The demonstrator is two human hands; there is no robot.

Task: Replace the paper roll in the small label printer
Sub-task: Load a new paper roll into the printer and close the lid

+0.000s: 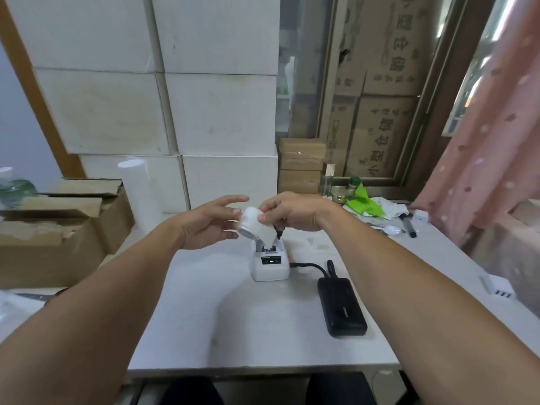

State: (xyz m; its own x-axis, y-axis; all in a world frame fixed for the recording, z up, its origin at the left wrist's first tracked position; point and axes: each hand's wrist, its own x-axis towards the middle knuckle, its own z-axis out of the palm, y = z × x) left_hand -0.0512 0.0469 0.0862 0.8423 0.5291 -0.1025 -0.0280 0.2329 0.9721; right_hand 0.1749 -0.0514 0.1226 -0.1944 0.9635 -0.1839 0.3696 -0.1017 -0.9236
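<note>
We are holding the paper roll (pixel 247 223) in mid-air between both hands, just above the open label printer (pixel 270 263). Our left hand (pixel 209 222) is cupping the roll's round end with fingers loosely spread, touching rather than squeezing it. Our right hand (pixel 292 211) is pinching closed on the loose paper tail (pixel 267 232), which is hanging down toward the open bay; something small and dark is also poking out below that hand, and we cannot tell what it is.

We are judging the risks from here. The left hand's grip is light, so the roll could be slipping out and unspooling over the table (pixel 204 317). If we are lowering the roll with the tail facing the wrong way, the paper may feed wrongly or jam once the lid shuts. Tugging the tail too hard could be creasing or tearing it.

The roll is a short white cylinder, smooth and matte, with a paler flat end face. The tail is thin, limp sheet. The printer is a small, boxy white plastic unit with rounded corners, showing a green light on its front and a dark bay inside. A black cable is running from its side to a glossy black power bank (pixel 342 305) lying on the pale, flat tabletop.
</note>
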